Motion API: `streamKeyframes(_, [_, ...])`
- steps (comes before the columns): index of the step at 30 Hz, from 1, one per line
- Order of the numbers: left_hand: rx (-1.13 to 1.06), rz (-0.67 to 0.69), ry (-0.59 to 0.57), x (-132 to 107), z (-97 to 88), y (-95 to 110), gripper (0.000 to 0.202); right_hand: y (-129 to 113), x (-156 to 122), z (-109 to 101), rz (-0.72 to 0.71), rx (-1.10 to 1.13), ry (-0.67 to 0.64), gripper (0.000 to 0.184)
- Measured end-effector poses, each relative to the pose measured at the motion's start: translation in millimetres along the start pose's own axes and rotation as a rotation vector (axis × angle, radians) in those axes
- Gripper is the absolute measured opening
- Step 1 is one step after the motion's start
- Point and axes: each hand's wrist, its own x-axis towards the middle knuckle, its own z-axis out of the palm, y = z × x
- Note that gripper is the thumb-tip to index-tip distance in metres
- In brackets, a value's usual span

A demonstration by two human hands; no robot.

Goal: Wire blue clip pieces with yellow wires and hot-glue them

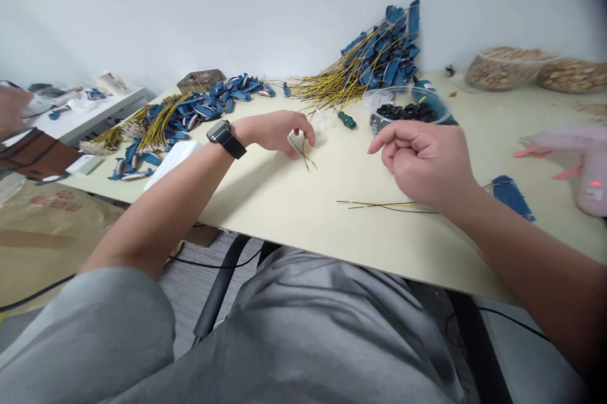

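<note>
My left hand [277, 131], with a black watch [226, 138] on its wrist, rests on the pale table [303, 214]; its curled fingers pinch thin yellow-and-black wires [306, 157]. My right hand [424, 160] hovers above the table with fingers curled loosely, the index finger pointing left; nothing shows in it. Beneath it lies a blue flat part with long yellow-and-black wires [379, 205] trailing left; the blue part itself [513, 196] shows beside my forearm.
Piles of blue wired parts lie at the back [379, 56] and left [190, 113]. A clear bowl of small black pieces [408, 112], a green-handled tool [346, 119], a pink glue gun [578, 167] and bags [507, 67] are nearby. Another person's hand [12, 110] is at far left.
</note>
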Motion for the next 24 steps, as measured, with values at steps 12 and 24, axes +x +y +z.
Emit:
streamKeyframes(12, [0.154,-0.071,0.071,1.8,3.7,28.9,0.022,-2.3,0.2,-0.1,0.007,0.030,-0.014,0.033])
streamKeyframes(24, [0.589,-0.573,0.404,-69.6,-155.5,39.9,0.054,9.0,0.5,1.4,-0.098,0.016,0.032,0.030])
